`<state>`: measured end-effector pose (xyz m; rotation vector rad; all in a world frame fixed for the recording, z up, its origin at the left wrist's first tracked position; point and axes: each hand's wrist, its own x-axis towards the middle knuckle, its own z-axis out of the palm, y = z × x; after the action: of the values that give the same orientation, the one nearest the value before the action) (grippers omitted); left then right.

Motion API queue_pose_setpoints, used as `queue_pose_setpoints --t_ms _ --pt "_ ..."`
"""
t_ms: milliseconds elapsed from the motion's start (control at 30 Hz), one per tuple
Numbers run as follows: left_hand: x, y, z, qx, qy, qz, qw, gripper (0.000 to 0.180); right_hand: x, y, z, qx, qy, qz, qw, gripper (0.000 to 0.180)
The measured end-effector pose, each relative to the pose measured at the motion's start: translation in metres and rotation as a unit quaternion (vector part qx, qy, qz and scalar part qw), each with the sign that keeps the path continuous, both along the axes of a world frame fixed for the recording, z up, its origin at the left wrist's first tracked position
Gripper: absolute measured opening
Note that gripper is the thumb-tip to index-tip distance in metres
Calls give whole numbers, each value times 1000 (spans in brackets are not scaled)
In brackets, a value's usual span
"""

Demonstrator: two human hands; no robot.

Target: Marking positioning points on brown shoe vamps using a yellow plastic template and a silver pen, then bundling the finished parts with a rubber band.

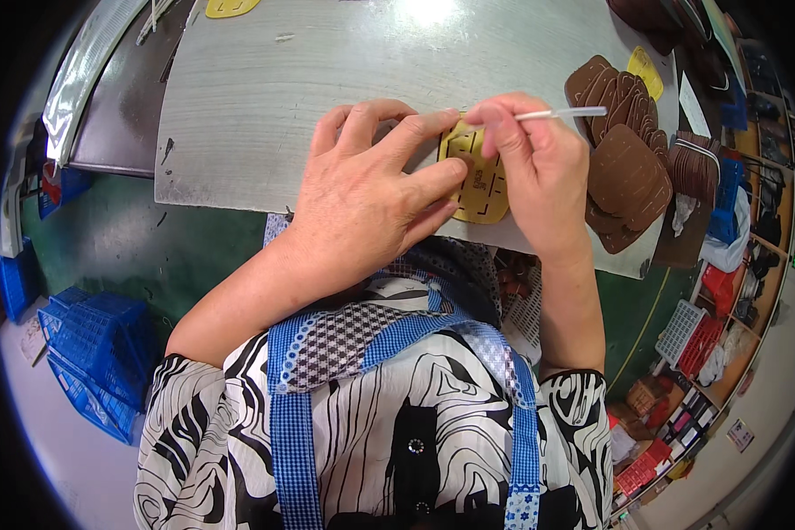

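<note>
While our left hand (375, 190) is pressing flat on the yellow template (479, 172), our right hand (530, 163) is pinching a white stick (561, 113).
We are working at the grey table (265, 124) edge; brown pieces (623, 168) are lying stacked beside it, blue crates (97, 353) sitting on the floor.

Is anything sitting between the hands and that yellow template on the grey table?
Nothing visible does. The left hand presses flat on the yellow slotted template, and the right hand rests at its right edge, holding a thin white stick.

We are in a workshop — a worn grey workbench (265, 115), stacked brown cut pieces (627, 168) at right, blue plastic crates (93, 349) at lower left.
</note>
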<state>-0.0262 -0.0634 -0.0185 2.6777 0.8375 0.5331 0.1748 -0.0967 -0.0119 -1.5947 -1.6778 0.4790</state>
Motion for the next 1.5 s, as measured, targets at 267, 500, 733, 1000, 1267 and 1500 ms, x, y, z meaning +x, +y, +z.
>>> queue_pose_setpoints --t_ms 267,500,733,1000,1267,1500 --pt "1 -2 -1 -6 -21 15 1000 39 11 -43 -1 2 -75 -137 988 28" --pt "1 -1 -1 -1 -14 19 1000 43 -5 -36 14 15 56 -109 992 23" --pt "4 1 -1 -18 -37 24 999 50 -16 -19 -3 73 -60 -67 993 15" --pt "2 -1 -2 -12 -26 25 999 50 -26 -62 14 -34 -35 -13 999 12" --pt "4 0 0 -12 -17 19 1000 51 -17 -25 1 41 -30 -91 995 21" --pt "3 0 -3 -3 -22 19 1000 50 -29 -72 14 -50 -41 -38 997 19"
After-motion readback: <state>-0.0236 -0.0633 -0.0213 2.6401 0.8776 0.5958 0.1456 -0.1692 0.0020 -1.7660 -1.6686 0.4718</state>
